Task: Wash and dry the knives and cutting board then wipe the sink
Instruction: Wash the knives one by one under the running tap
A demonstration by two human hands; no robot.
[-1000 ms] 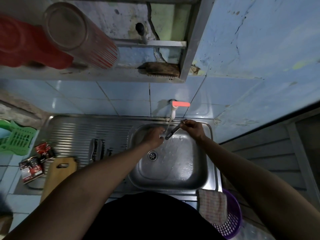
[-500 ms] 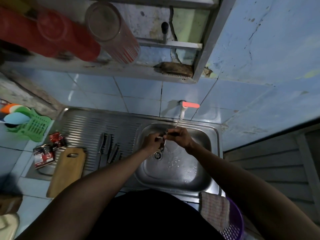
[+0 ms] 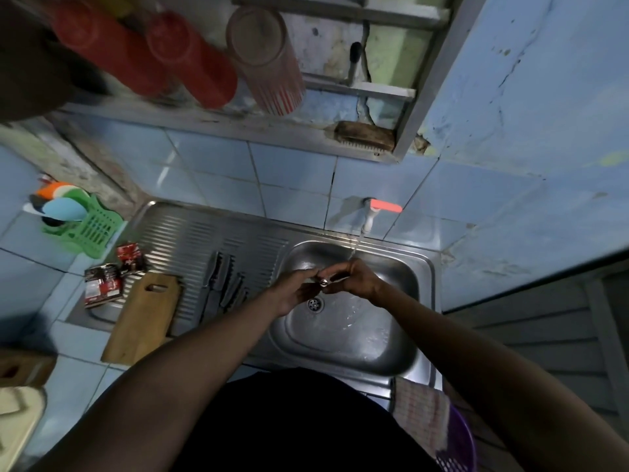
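Pale blue wall tiles (image 3: 292, 178) | silver ribbed sink (image 3: 218, 233) | tan wooden cutting board (image 3: 143, 318) | green slotted basket (image 3: 90, 229) far left | white tap (image 3: 369, 219) with coral-red handle | red cups (image 3: 190, 59) on shelf | red-striped clear tumbler (image 3: 269, 59) | pink-checked cloth (image 3: 420, 410) | purple basket (image 3: 459, 447) near right.

Green basket (image 3: 89, 229) on counter left; red cups (image 3: 190, 59) on shelf; brush (image 3: 365, 136) on ledge; purple basket (image 3: 457, 444) lower right.
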